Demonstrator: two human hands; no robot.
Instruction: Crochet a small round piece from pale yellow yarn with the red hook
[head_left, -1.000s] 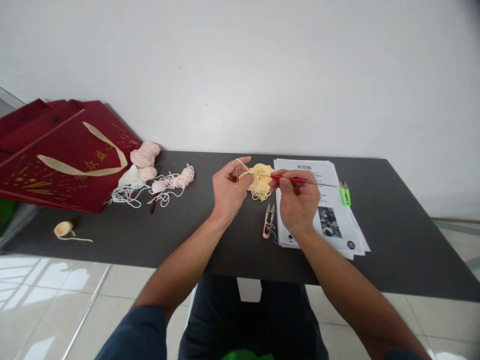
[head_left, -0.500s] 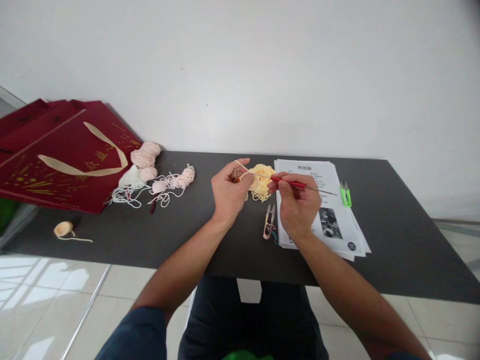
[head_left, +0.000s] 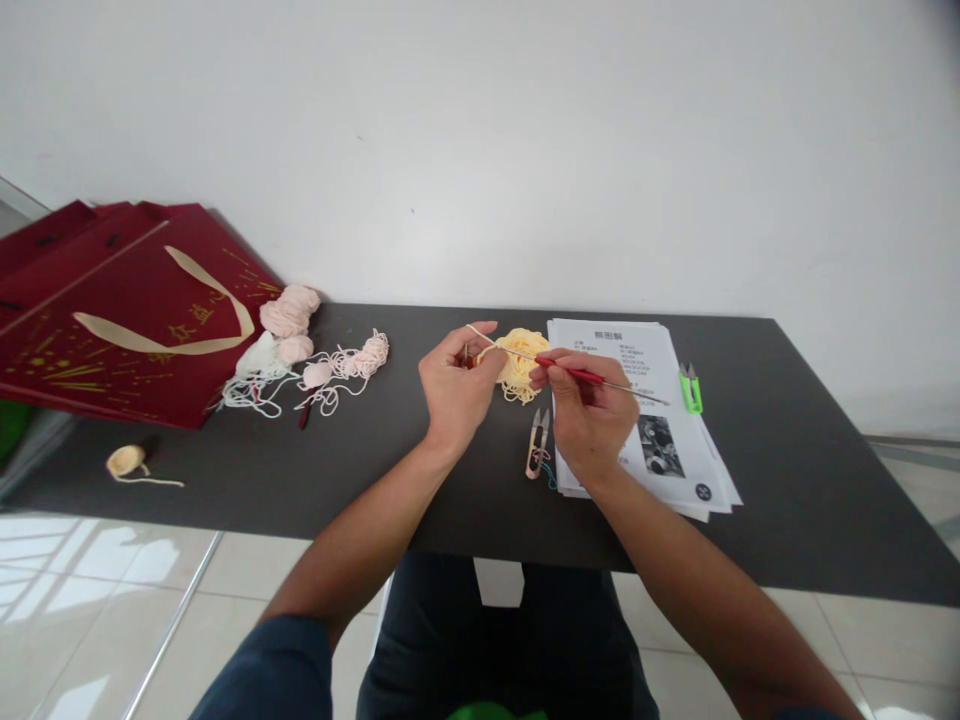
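My right hand (head_left: pixel 589 405) grips a crochet hook (head_left: pixel 571 373) by its red middle, the metal shaft pointing left toward my other hand. My left hand (head_left: pixel 459 380) is closed, thumb against fingers, on a small piece of pale yellow crochet work that its fingers mostly hide. A strand of yellow yarn (head_left: pixel 481 336) runs over the left index finger to the hook's tip. Behind and between both hands lies a loose heap of yellow yarn (head_left: pixel 523 362) on the dark table (head_left: pixel 360 490).
Thread snips (head_left: pixel 537 443) lie beside printed sheets (head_left: pixel 675 350); green snips (head_left: pixel 691 388) rest at the sheets' right edge. Pink yarn (head_left: pixel 291 311) and white yarn (head_left: pixel 259 385) lie near red paper bags (head_left: pixel 135 310). A small cream crocheted cup (head_left: pixel 125 460) sits far left.
My right hand and the hook have shifted slightly left, and the hook's tip sits closer to the left fingers. My left hand has moved a little left, still holding the crochet work.
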